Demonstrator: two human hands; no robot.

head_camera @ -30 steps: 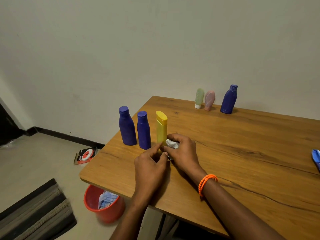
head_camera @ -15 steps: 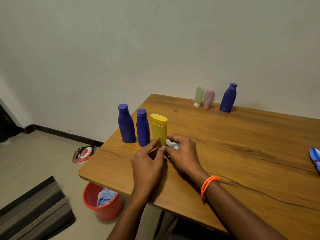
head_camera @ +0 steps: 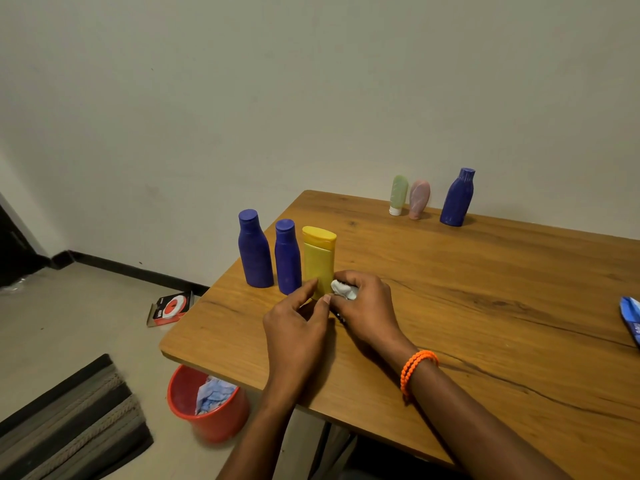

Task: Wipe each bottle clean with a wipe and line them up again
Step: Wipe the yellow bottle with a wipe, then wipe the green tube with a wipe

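A yellow bottle [head_camera: 318, 259] stands upright near the table's left edge, beside two blue bottles [head_camera: 254, 251] [head_camera: 287, 258] in a row. My left hand [head_camera: 296, 327] pinches the yellow bottle's base with thumb and forefinger. My right hand [head_camera: 367, 311] grips a crumpled white wipe [head_camera: 343, 289] against the bottle's lower right side. At the far edge by the wall stand a green tube [head_camera: 398, 195], a pink tube [head_camera: 419, 199] and another blue bottle [head_camera: 457, 199].
The wooden table [head_camera: 485, 306] ends close to the left of the row. A blue wipes pack [head_camera: 632, 318] lies at the right edge. On the floor sit a red bin [head_camera: 207, 407] with used wipes, a small red-and-white box [head_camera: 171, 308] and a striped mat [head_camera: 72, 427].
The yellow bottle has turned on its base, from its narrow side to its broad face toward me. Both hands stay at its foot with the wipe.
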